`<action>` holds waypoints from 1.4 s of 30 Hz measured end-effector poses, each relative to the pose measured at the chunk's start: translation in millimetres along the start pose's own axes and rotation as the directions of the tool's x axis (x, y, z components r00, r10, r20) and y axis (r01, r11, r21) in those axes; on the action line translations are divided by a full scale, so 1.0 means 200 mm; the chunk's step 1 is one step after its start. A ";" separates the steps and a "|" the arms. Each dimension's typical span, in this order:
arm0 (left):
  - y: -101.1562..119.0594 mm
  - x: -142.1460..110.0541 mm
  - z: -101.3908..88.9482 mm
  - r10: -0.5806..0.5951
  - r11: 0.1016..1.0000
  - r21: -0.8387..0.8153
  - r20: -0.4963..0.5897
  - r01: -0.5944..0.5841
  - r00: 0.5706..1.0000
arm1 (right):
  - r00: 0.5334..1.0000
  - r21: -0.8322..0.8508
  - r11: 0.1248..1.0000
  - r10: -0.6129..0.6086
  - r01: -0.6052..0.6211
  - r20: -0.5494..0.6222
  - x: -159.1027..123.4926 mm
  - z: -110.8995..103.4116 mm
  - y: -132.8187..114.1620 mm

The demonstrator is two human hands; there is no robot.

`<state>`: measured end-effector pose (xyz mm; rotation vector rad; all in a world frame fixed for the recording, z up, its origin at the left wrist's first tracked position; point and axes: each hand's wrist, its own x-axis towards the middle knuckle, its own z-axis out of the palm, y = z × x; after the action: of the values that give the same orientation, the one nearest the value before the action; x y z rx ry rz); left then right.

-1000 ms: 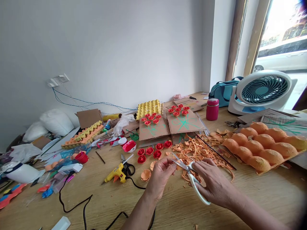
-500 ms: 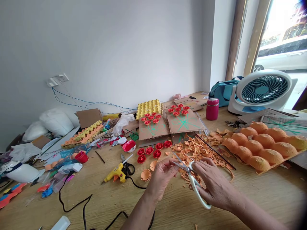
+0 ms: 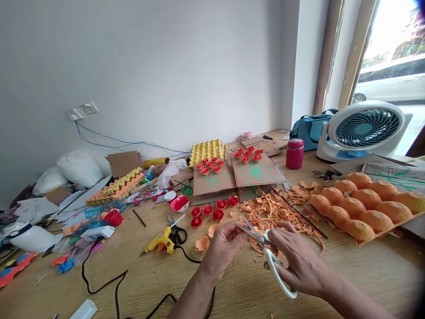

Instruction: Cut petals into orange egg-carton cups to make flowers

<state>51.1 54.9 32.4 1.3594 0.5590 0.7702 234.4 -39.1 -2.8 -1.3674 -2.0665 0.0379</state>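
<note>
My right hand (image 3: 292,257) grips white-handled scissors (image 3: 275,270), their blades parted and pointing up and left at my other hand. The fingers of my left hand (image 3: 227,243) are pinched together beside the blades; whatever they hold is hidden or too small to name. Just left of that hand lie cut orange carton cups (image 3: 202,243). Behind the blades spreads a heap of orange carton scraps (image 3: 268,206). Several red paper roses (image 3: 218,215) sit on the table beyond my left hand.
A yellow glue gun (image 3: 162,240) with a black cord and black scissors (image 3: 179,234) lie to the left. An orange egg carton (image 3: 372,208) rests at right, below a fan (image 3: 365,128). Cardboard sheets (image 3: 255,170) bearing red flowers stand behind, near a pink flask (image 3: 294,154).
The scissors and my right hand have shifted slightly down and right, the blades parting a little more. My left hand stays pinched and has moved slightly right.
</note>
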 end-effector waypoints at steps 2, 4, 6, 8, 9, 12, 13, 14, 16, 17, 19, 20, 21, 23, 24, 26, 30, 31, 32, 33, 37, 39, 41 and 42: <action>0.00 0.00 -0.01 0.001 1.000 0.009 0.012 -0.001 1.000 | 1.000 -0.005 1.000 -0.013 0.013 -0.012 0.00 0.00 0.00; 0.01 0.00 -0.01 0.010 1.000 0.029 0.016 -0.010 1.000 | 0.999 -0.008 1.000 -0.029 0.029 -0.025 0.00 -0.01 -0.01; 0.02 -0.01 -0.01 0.027 0.998 0.054 0.025 -0.028 0.999 | 0.999 -0.012 0.999 -0.041 0.040 -0.034 0.00 -0.01 -0.01; 0.03 -0.01 -0.02 0.040 0.996 0.078 0.044 -0.044 0.998 | 0.998 -0.016 0.999 -0.045 0.044 -0.035 0.00 -0.01 -0.01; 0.04 -0.01 -0.02 0.045 0.995 0.090 0.054 -0.050 0.998 | 0.999 -0.019 0.999 -0.044 0.043 -0.033 0.00 -0.01 -0.01; 0.06 -0.01 -0.03 0.067 0.983 0.164 0.074 -0.078 0.995 | 0.999 -0.028 0.999 -0.040 0.040 -0.014 0.00 -0.01 0.00; 0.07 -0.01 -0.04 0.083 0.973 0.207 0.079 -0.097 0.993 | 0.999 -0.031 0.999 -0.041 0.041 -0.008 0.00 -0.01 0.00; 0.08 -0.02 -0.04 0.100 0.959 0.259 0.083 -0.119 0.991 | 0.999 -0.034 0.999 -0.043 0.043 -0.005 0.00 -0.01 0.00; 0.10 -0.02 -0.04 0.135 0.916 0.368 0.089 -0.159 0.987 | 0.999 -0.034 0.998 -0.050 0.050 -0.004 0.00 -0.01 0.01; 0.11 -0.03 -0.04 0.149 0.893 0.415 0.090 -0.173 0.985 | 0.999 -0.033 0.998 -0.054 0.054 -0.005 0.00 -0.01 0.01; 0.13 -0.04 -0.04 0.164 0.858 0.478 0.096 -0.190 0.982 | 0.998 -0.031 0.998 -0.061 0.061 -0.003 0.00 0.00 0.01; 0.14 -0.04 -0.04 0.165 0.848 0.494 0.099 -0.192 0.981 | 0.998 -0.032 0.997 -0.065 0.065 0.001 0.00 0.00 0.01; 0.15 -0.04 -0.04 0.164 0.842 0.504 0.103 -0.193 0.981 | 0.998 -0.035 0.997 -0.068 0.068 0.005 0.00 0.00 0.01; 0.15 -0.05 -0.05 0.159 0.834 0.518 0.108 -0.192 0.981 | 0.997 -0.045 0.996 -0.074 0.075 0.015 0.00 -0.01 0.00; 0.16 -0.05 -0.05 0.156 0.830 0.525 0.110 -0.190 0.982 | 0.997 -0.049 0.996 -0.077 0.077 0.018 0.00 -0.01 0.00; 0.16 -0.05 -0.06 0.148 0.822 0.539 0.112 -0.185 0.983 | 0.997 -0.049 0.996 -0.079 0.081 0.025 0.00 -0.01 0.00; 0.16 -0.05 -0.07 0.128 0.824 0.544 0.088 -0.155 0.988 | 0.996 -0.026 0.996 -0.079 0.080 0.034 -0.01 -0.01 0.01; 0.16 -0.05 -0.07 0.124 0.830 0.538 0.079 -0.147 0.989 | 0.997 -0.019 0.997 -0.077 0.078 0.031 -0.01 0.00 0.02; 0.15 -0.05 -0.07 0.114 0.840 0.525 0.072 -0.135 0.991 | 0.997 -0.012 0.997 -0.072 0.072 0.027 -0.01 0.00 0.02; 0.15 -0.05 -0.07 0.100 0.855 0.504 0.069 -0.122 0.993 | 0.998 -0.006 0.998 -0.064 0.064 0.021 -0.01 0.01 0.02; 0.13 -0.03 -0.07 0.014 0.943 0.332 0.056 -0.032 0.998 | 1.000 0.024 1.000 0.016 -0.016 -0.014 -0.01 0.05 0.03; 0.13 -0.02 -0.07 -0.019 0.967 0.256 0.030 0.011 0.999 | 0.996 0.063 0.994 0.087 -0.086 -0.025 -0.01 0.06 0.03; 0.12 -0.01 -0.07 -0.042 0.975 0.218 0.016 0.037 0.999 | 0.986 0.114 0.980 0.165 -0.162 -0.018 -0.01 0.07 0.05; 0.12 -0.01 -0.08 -0.051 0.977 0.210 0.016 0.046 0.999 | 0.980 0.138 0.971 0.199 -0.196 -0.011 -0.01 0.07 0.05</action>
<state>34.5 63.8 54.1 1.5407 0.6690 0.6701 236.1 -31.4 -17.6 -1.4752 -1.8646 0.2420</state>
